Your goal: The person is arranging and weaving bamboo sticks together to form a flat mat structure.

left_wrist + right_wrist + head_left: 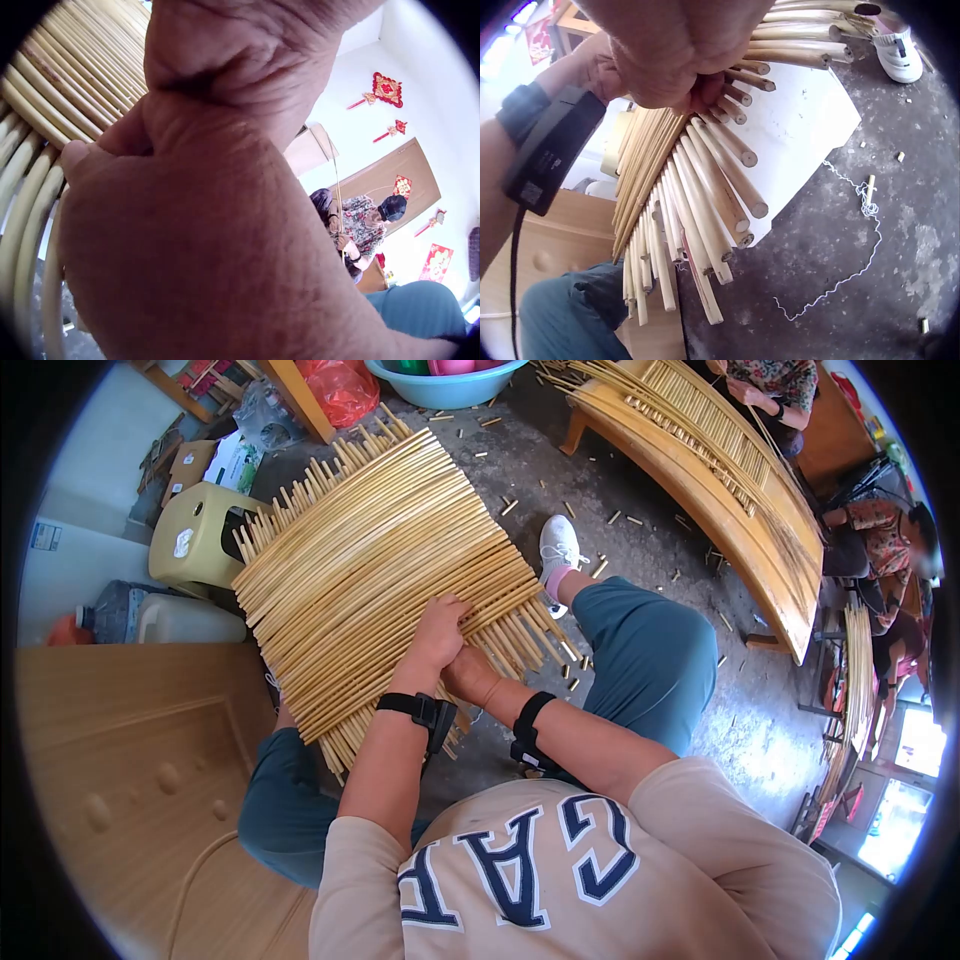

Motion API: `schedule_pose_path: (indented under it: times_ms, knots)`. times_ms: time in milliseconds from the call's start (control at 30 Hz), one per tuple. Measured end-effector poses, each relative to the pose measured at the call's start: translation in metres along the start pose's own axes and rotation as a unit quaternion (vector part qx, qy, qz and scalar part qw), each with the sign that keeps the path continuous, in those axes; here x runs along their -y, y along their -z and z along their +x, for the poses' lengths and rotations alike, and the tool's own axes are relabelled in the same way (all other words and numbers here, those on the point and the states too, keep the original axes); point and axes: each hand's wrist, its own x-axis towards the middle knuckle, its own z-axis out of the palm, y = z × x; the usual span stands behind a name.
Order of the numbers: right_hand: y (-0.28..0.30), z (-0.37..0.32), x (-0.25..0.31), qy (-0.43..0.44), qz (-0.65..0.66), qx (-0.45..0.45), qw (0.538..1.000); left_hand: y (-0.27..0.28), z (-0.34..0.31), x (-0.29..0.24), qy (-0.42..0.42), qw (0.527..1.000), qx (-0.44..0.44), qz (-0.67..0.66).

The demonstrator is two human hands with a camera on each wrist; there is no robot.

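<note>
A broad mat of pale cane rods [370, 580] lies across the person's lap, its rods packed side by side over a layer of crossing rods. My left hand [436, 635] is at the mat's near edge, its fingers bent over the rods; in the left wrist view a thumb tip [75, 154] presses by a rod. Just below and behind it, my right hand [470, 675] grips the same edge, partly hidden by the left wrist. The right wrist view shows its curled fingers [709, 90] among the cut ends of the crossing rods [720, 187].
A white panel [802, 120] shows beneath the mat. Cut rod pieces [510, 507] litter the floor around a white shoe [560, 545]. A curved wooden bench [690, 470] with more rods stands at right, near other people. At left are a yellow stool [185, 545] and a wooden panel [150, 760].
</note>
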Motion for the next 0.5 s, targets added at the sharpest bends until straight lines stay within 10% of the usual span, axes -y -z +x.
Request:
schedule_pose_path:
  times_ms: [233, 500]
  knots:
    - [-0.003, -0.001, 0.002, -0.026, 0.110, -0.085, 0.990, 0.007, -0.028, 0.000, -0.008, 0.984, -0.143, -0.108]
    - [-0.003, -0.006, 0.004, -0.050, 0.028, 0.003, 0.998, 0.002, -0.016, 0.000, -0.045, 0.998, 0.010, 0.033]
